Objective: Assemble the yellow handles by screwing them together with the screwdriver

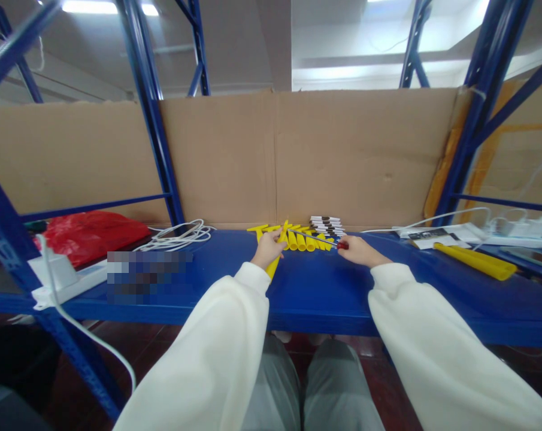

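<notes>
My left hand (pixel 266 249) is closed around a yellow plastic piece (pixel 274 267), whose lower end sticks out below the fingers. In my right hand (pixel 361 251) is a screwdriver (pixel 318 237) with a red handle and a long metal shaft. The shaft points left, and its tip is at the upper part of the held yellow piece; whether it touches is too small to tell. Just behind the hands lies a row of several yellow tube-like pieces (pixel 301 242). White-and-dark strips (pixel 327 225) are stacked behind them to the right.
A larger yellow tube (pixel 477 261) lies at right near white power strips (pixel 520 230) and cables. On the left are a red plastic bag (pixel 95 233), coiled white cable (pixel 181 235) and another power strip (pixel 79 282). Cardboard (pixel 342 155) walls the back of the blue shelf (pixel 315 293).
</notes>
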The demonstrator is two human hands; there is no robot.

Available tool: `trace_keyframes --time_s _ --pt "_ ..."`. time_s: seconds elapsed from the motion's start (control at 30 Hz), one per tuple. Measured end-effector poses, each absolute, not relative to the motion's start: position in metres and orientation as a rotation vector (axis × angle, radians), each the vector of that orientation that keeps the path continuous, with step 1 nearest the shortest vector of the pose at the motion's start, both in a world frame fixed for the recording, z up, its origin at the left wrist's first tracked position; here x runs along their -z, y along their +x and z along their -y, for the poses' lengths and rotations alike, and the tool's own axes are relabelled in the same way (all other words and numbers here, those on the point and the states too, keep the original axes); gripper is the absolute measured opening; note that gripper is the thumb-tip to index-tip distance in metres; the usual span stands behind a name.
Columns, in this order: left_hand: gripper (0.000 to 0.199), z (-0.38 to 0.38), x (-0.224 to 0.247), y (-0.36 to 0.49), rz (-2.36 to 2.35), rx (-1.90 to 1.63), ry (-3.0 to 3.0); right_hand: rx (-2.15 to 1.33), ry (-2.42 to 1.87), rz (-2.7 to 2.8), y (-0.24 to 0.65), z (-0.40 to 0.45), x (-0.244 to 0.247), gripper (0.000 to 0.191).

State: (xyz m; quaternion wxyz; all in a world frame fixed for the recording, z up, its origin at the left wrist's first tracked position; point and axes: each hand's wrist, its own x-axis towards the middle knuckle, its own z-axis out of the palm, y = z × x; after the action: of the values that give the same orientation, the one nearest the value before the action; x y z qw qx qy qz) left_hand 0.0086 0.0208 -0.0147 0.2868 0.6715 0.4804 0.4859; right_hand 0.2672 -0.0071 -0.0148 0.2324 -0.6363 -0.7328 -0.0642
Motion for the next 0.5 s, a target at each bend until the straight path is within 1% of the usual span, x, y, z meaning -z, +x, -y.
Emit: trace_keyframes --time_s 0.1,0.2,0.27,0.37,0.5 --pt "0.050 -0.0205 0.0139 0.0086 -1.276 -1.294 1.817 0.223 -1.752 2.005 0.2676 0.0063 0.0141 0.007" --pt "0.053 -0.0216 0.0140 0.0082 -1.263 -1.264 1.843 0.246 -1.815 1.935 0.2679 0.0071 0.0128 0.004" --pt "0.056 -0.0221 0.0141 0.0076 -1.277 -1.272 1.839 0.227 -1.847 1.915 0.2688 0.0075 0.0126 0.008" --pt "0.059 -0.0219 0.0139 0.0066 -1.324 -1.315 1.799 0.169 -1.832 1.944 0.2715 0.0072 0.0134 0.010" --pt "0.059 -0.0210 0.0130 0.0066 -1.339 -1.364 1.760 -0.021 -1.753 2.070 0.2743 0.0066 0.0164 0.012"
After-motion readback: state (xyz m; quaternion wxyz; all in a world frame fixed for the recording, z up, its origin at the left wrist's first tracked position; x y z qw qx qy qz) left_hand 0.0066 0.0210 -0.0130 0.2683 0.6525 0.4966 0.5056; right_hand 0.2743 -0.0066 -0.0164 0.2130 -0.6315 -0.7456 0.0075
